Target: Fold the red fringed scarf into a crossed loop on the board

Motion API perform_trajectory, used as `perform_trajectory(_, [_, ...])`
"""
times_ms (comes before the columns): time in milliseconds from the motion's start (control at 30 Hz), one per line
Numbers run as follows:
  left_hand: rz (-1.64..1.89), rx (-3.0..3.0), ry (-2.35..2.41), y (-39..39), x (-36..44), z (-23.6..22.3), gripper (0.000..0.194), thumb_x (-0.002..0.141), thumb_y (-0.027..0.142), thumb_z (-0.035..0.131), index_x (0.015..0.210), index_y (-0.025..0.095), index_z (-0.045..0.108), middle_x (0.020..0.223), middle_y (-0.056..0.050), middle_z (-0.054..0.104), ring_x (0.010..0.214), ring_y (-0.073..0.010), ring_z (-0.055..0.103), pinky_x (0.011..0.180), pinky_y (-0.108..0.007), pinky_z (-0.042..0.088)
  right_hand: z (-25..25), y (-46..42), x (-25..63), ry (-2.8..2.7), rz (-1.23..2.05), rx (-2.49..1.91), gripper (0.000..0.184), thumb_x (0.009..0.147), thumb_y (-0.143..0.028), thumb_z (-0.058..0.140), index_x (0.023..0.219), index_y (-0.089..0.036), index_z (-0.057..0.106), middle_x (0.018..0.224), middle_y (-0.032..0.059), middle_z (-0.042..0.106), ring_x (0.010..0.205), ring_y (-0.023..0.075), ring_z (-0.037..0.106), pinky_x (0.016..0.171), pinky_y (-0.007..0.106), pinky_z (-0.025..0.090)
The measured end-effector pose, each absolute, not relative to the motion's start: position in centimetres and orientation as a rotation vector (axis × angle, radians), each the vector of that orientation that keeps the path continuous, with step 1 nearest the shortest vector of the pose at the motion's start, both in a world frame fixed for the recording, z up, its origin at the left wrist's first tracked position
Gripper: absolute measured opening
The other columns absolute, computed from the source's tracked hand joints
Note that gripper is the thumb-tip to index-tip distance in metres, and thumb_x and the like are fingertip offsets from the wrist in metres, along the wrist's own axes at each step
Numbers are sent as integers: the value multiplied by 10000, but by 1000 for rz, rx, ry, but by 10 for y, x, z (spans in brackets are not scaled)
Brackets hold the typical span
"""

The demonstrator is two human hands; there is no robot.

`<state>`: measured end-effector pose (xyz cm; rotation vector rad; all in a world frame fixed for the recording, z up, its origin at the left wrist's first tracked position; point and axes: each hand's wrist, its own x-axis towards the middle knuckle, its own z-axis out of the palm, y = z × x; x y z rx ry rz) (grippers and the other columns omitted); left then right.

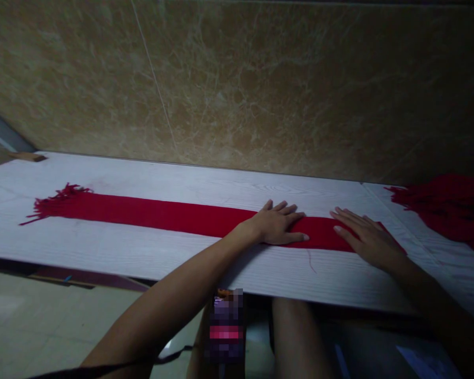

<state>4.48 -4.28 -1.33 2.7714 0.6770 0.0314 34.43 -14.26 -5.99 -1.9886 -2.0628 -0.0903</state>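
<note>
A long red scarf (161,215) lies flat in a narrow strip across the white tabletop (174,258). Its fringe (63,200) spreads loosely at the far left end. My left hand (278,223) presses down on the scarf right of its middle, fingers spread and palm flat. Near the right end, my right hand (367,237) rests on the cloth with its fingers stretched out. Between the two hands a short stretch of red cloth shows. A loose red thread (311,261) lies on the table just below it.
More red fringed cloth (454,210) is heaped at the table's right end. A tan marbled wall (237,89) rises along the back edge. A small wooden block (27,156) sits at the back left corner. My legs and a pixelated patch are below the front edge.
</note>
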Motion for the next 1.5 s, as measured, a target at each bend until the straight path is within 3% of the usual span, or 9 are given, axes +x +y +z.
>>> perform_trajectory(1200, [11, 2782, 692, -42, 47, -15, 852, 1026, 772, 352, 1691, 240, 312, 1774, -90, 238, 1652, -329, 181, 1332, -598, 111, -62, -141, 347, -2018, -102, -1971, 588, 1002, -569, 414, 1501, -327, 612, 1584, 57, 598, 1486, 349, 525, 1217, 625, 420])
perform_trajectory(1500, [5, 2780, 681, -43, 46, -13, 851, 1032, 757, 362, 1691, 221, 312, 1774, -99, 231, 1650, -337, 184, 1329, -603, 110, -59, -142, 346, -2044, -77, -1984, 612, 1004, -574, 416, 1503, -283, 620, 1597, 87, 581, 1504, 361, 500, 1231, 623, 402])
